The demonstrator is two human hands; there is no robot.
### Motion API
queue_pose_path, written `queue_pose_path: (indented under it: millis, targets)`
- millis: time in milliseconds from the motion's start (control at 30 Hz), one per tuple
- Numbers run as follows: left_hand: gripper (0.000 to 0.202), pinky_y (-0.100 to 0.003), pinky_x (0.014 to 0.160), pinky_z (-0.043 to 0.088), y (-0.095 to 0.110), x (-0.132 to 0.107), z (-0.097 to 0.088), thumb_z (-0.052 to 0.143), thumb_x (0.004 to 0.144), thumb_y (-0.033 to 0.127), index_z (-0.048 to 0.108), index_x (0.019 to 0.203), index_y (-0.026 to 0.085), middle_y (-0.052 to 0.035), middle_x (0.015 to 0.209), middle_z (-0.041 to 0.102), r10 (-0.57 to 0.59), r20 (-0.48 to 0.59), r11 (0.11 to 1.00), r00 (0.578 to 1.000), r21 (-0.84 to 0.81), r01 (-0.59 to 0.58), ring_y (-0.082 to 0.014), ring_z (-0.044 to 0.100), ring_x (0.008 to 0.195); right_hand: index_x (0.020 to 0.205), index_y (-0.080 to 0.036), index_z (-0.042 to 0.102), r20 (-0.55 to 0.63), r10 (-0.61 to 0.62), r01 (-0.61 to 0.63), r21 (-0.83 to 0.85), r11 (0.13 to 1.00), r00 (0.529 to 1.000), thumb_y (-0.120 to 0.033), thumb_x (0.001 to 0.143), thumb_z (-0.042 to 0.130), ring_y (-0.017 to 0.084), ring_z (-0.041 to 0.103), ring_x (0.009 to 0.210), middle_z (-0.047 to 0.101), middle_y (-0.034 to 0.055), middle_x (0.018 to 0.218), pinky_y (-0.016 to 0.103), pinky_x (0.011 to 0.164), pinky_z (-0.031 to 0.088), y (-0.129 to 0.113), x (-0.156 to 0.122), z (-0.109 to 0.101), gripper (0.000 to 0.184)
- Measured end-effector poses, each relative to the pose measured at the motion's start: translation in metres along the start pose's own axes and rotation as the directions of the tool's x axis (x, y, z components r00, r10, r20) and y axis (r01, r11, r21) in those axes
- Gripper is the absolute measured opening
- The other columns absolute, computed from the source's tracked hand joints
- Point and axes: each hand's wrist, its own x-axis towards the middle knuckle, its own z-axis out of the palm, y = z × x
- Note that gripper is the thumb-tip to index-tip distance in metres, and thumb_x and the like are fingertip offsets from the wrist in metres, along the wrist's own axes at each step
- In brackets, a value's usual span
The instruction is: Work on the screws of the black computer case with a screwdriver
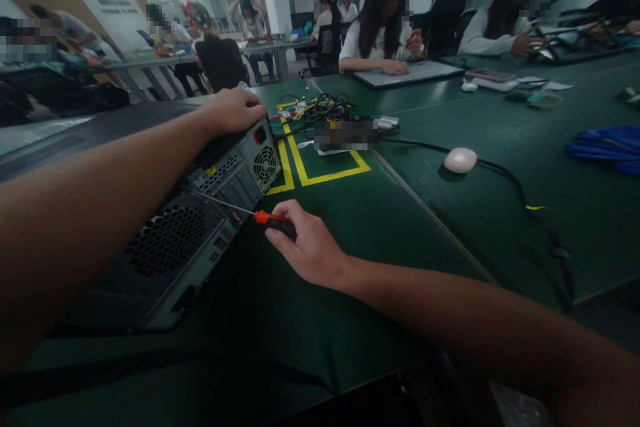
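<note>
With the right hand (317, 250), pinches a screwdriver (261, 217) by its handle between curled fingers (289, 210), slanting it across the back of a PC (235, 177) on the surface (360, 227). With the left hand (230, 110), rests on the PC's top edge; cannot tell whether with fingers spread or together. Just beyond: tangled cables (325, 107).

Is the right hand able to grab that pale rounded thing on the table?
Probably, though the right hand holds a screwdriver; nothing seems to block its way across the green tabletop to the pale thing.
</note>
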Motion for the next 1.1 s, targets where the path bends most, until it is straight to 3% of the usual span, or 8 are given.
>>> queue_pose_path:
  millis: [200, 900, 1100]
  targets:
    - [0.059, -0.04, 0.101, 0.05, -0.0031, 0.0027, 0.0021, 0.038, 0.099, 0.046, 0.077, 0.127, 0.011, -0.0173, 0.128, 0.075, -0.01, -0.011, 1.0, 1.0, 0.001, 0.01, -0.0315, 0.068, 0.116, 0.112, -0.023, 0.054, -0.007, -0.008, 0.008, -0.024, 1.0, 1.0, -0.033, 0.102, 0.059, 0.019, 0.061, 0.08, 0.063, 0.0006, 0.094, 0.034, 0.074, 0.046, 0.0006, 0.0006, 0.0004, 0.015]
    - [0.061, -0.042, 0.102, 0.05, -0.0036, 0.0029, 0.0015, 0.037, 0.099, 0.045, 0.076, 0.129, 0.009, -0.0193, 0.128, 0.074, 0.015, 0.001, 1.0, 1.0, 0.023, -0.015, -0.0326, 0.068, 0.116, 0.111, -0.023, 0.053, -0.013, -0.004, 0.004, -0.012, 1.0, 1.0, -0.032, 0.102, 0.059, 0.017, 0.059, 0.076, 0.063, 0.0, 0.091, 0.032, 0.071, 0.044, -0.0011, 0.0007, 0.0004, 0.014]
    - [0.058, -0.042, 0.1, 0.05, -0.0076, 0.0051, 0.0048, 0.037, 0.098, 0.044, 0.077, 0.126, 0.012, -0.0163, 0.125, 0.075, 0.029, -0.028, 0.999, 0.999, 0.023, -0.028, -0.0313, 0.068, 0.113, 0.113, -0.023, 0.056, -0.018, -0.003, 0.003, -0.018, 1.0, 1.0, -0.033, 0.102, 0.06, 0.018, 0.061, 0.079, 0.065, 0.0008, 0.094, 0.032, 0.073, 0.046, -0.0013, -0.0002, -0.0011, 0.015]
